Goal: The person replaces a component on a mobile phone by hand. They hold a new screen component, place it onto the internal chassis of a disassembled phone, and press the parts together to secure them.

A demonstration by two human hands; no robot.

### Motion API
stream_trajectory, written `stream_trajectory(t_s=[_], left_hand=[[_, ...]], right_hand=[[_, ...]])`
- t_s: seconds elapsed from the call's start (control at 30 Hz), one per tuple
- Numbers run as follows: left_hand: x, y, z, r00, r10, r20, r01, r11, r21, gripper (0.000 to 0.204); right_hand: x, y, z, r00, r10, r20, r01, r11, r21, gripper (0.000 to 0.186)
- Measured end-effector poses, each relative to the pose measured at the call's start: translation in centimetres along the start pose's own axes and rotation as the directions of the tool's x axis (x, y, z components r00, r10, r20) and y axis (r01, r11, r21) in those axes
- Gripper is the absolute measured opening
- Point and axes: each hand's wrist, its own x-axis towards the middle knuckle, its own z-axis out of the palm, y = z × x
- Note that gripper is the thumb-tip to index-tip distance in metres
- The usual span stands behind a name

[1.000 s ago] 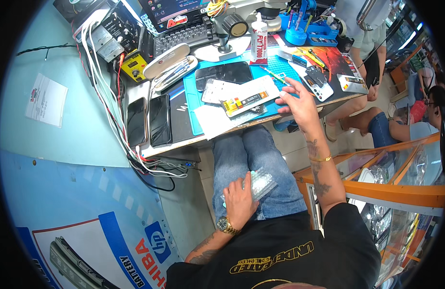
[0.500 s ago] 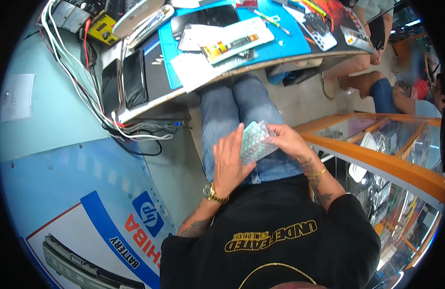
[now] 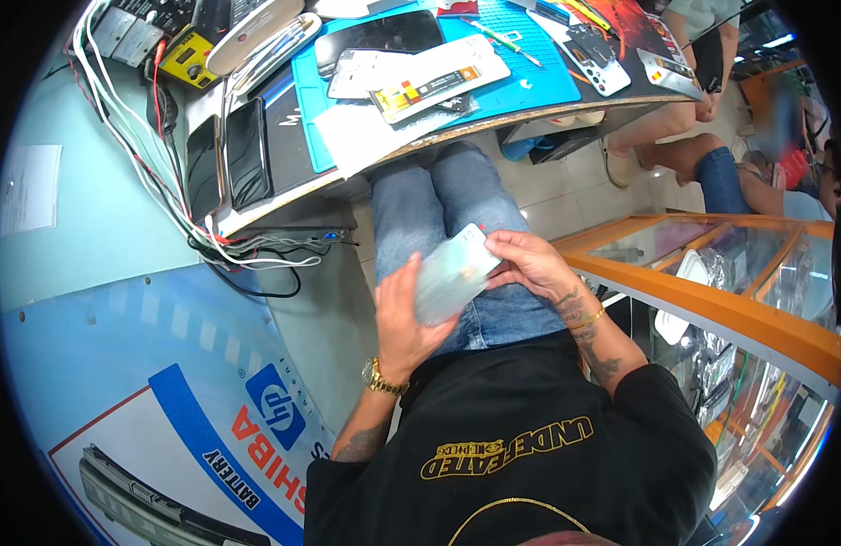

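Slanting between the two hands, the packet is well apart from the bench, above the jeans, its long axis running from the lower left, by the left palm, to the upper right, by the right fingertips. It lies to the right of the left hand and to the left of the right hand. Both touch it, so neither is clearly nearer: the left takes the side and lower end, the right only the upper right part. The left fingers lie close together along the packet's left side, the thumb at its lower end, the hand cupped about it rather than spread wide. The right thumb and forefinger are nearly together, pinching the right edge near the upper end; whether they grip the wrap alone or what is inside, I cannot tell. The packet is pale and blurred. Ahead, well apart from both hands, the bench carries a blue mat and a white sheet near its front edge
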Motion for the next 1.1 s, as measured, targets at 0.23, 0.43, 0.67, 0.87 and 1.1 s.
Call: stream_trajectory(t_s=[0.23,0.43,0.67,0.87,1.1], left_hand=[[-4.2,-0.6,-1.8,0.985,0.088,0.149,-0.095,0.995,0.04,0.067],[0.2,0.6,2.8,0.971,0.082,0.224,-0.103,0.991,0.084,0.055],[6.3,1.9,1.2,0.855,0.019,0.518,0.519,-0.038,-0.854,0.068],[7.2,4.3,1.2,0.803,-0.123,0.583,0.595,0.218,-0.773,0.049],[5.9,3.3,1.2,0.832,-0.224,0.507,0.524,0.02,-0.851,0.023]], right_hand=[[-0.2,-3.2,-2.6,0.93,-0.358,-0.087,0.33,0.915,-0.234,0.028],[-4.4,-10.3,-3.2,0.677,-0.73,-0.095,0.62,0.635,-0.461,0.039],[-3.9,-10.6,0.0,0.808,-0.56,0.184,0.586,0.727,-0.358,0.051],[-3.7,-13.1,-0.8,0.717,-0.697,-0.025,0.624,0.657,-0.423,0.032],[-5.0,-22.8,-12.9,-0.152,-0.954,-0.258,-0.098,0.274,-0.957,0.025]])
